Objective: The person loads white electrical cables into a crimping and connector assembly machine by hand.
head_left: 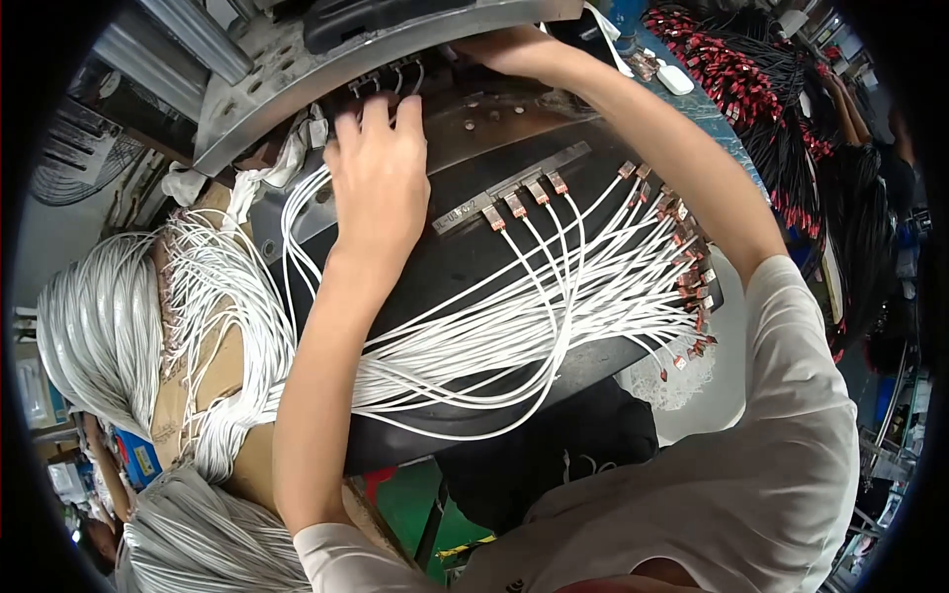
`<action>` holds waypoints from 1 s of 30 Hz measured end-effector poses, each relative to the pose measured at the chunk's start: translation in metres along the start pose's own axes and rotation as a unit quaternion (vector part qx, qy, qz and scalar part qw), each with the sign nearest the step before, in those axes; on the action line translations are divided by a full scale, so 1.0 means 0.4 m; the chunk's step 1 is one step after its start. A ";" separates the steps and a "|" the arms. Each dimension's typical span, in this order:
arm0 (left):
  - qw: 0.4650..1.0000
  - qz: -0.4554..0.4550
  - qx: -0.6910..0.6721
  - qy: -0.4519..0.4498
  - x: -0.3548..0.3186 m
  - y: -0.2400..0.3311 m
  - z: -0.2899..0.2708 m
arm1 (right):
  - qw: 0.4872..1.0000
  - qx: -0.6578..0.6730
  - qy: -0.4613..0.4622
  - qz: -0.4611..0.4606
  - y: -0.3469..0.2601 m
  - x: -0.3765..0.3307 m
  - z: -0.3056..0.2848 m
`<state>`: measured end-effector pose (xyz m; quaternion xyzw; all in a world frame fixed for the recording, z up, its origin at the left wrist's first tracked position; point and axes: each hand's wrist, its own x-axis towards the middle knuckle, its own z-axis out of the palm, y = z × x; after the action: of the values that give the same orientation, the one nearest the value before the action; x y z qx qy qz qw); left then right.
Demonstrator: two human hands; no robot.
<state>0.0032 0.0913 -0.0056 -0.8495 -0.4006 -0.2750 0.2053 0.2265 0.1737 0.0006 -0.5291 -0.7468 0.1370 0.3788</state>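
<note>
My left hand [381, 173] is at the machine's front edge, fingers curled over a few white cables [301, 212] that loop up beneath it. Their upper ends [399, 79] show past my fingertips, under the machine's metal head [297, 79]. My right hand [504, 49] reaches beneath that head farther right; its fingers are hidden. In front of both hands, a slotted metal fixture bar [474, 206] holds several white cables by their metal plugs [516, 205]. A large bundle of white cables [474, 336] lies across the dark worktop, its plug ends toward the right.
Coils of white cable [99, 326] stand at the left beside cardboard [213, 356]. Black cables with red ends [722, 79] are heaped on a blue table at the far right. A pale tub [727, 366] with white scraps stands below the worktop. Another person's arm shows at lower left.
</note>
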 end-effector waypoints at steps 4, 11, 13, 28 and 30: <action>0.999 -0.029 -0.002 -0.018 0.048 -0.020 0.088 | 0.993 0.089 -0.046 -0.067 0.044 0.060 0.018; 0.995 -0.056 -0.067 -0.046 0.068 -0.016 0.099 | 0.979 -0.063 0.097 -0.166 0.044 0.037 0.038; 0.995 -0.056 -0.075 -0.027 0.063 -0.030 0.101 | 0.979 -0.093 0.086 -0.162 0.039 0.039 0.039; 0.931 0.010 -0.360 -0.061 -0.213 0.058 -0.274 | 0.976 -0.172 -0.026 -0.134 -0.140 -0.234 -0.010; 0.936 0.011 -0.340 -0.086 -0.230 0.072 -0.310 | 0.969 -0.221 -0.009 -0.107 -0.083 -0.219 -0.018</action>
<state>-0.0599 -0.0488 0.0275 -0.8933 -0.2900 -0.3183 -0.1285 0.2221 0.0805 -0.0112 -0.5152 -0.8145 -0.0679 0.2580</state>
